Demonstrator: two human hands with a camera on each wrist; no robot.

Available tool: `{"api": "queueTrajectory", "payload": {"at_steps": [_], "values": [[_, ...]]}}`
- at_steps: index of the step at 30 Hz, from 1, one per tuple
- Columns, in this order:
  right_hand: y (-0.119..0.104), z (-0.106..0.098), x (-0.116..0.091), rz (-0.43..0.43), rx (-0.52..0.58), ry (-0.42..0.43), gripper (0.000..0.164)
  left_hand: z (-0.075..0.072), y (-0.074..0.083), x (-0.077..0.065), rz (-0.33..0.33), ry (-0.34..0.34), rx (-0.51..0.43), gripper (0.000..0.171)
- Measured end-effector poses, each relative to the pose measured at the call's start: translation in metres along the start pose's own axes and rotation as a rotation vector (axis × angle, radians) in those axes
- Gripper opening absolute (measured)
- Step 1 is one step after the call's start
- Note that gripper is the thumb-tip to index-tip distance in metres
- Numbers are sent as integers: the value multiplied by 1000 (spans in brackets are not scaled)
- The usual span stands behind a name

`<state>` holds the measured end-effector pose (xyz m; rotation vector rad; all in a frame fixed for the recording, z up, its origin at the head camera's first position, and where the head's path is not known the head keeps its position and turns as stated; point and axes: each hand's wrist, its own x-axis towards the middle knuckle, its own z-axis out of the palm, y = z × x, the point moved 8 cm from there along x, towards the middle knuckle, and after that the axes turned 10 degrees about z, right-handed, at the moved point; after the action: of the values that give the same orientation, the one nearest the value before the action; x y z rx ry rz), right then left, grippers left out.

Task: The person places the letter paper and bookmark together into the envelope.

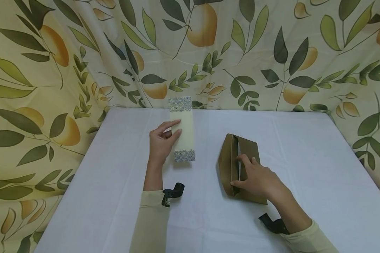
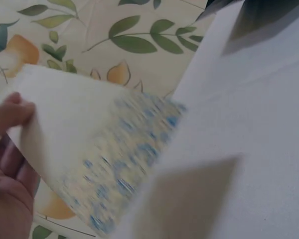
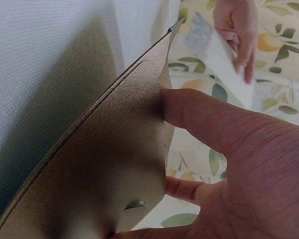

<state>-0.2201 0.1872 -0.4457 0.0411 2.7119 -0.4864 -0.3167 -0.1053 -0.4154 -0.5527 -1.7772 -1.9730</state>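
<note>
In the head view my left hand pinches a long cream card by its left edge, between thumb and fingers. Blue patterned bands cross both ends of the card, and its shadow falls on the table below. My right hand grips a brown envelope at its opening, thumb near the lower end and fingers further up. The envelope's pointed flap is folded out to the left, and a thin white strip shows in the mouth. The right wrist view shows the thumb at the envelope's edge.
A white cloth covers the table, whose far edge meets a hanging curtain printed with fruit and leaves. Black camera mounts sit at the left wrist and the right wrist.
</note>
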Motion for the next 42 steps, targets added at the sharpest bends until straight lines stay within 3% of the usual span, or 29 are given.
{"api": "queueTrajectory", "payload": {"at_steps": [6, 12, 18, 28, 42], "values": [[0, 0, 0, 7, -1, -5, 88, -4, -16, -7, -225, 5, 180, 18], [0, 0, -1, 8, 0, -4, 87, -6, -27, -13, -358, 27, 207, 12], [1, 0, 0, 12, -8, -2, 87, -6, -30, -16, -409, 25, 217, 14], [2, -1, 0, 6, -7, -3, 88, 5, -32, -16, -468, -97, 168, 55], [1, -1, 0, 4, -10, 5, 87, 30, -36, -23, -543, -293, 205, 51]]}}
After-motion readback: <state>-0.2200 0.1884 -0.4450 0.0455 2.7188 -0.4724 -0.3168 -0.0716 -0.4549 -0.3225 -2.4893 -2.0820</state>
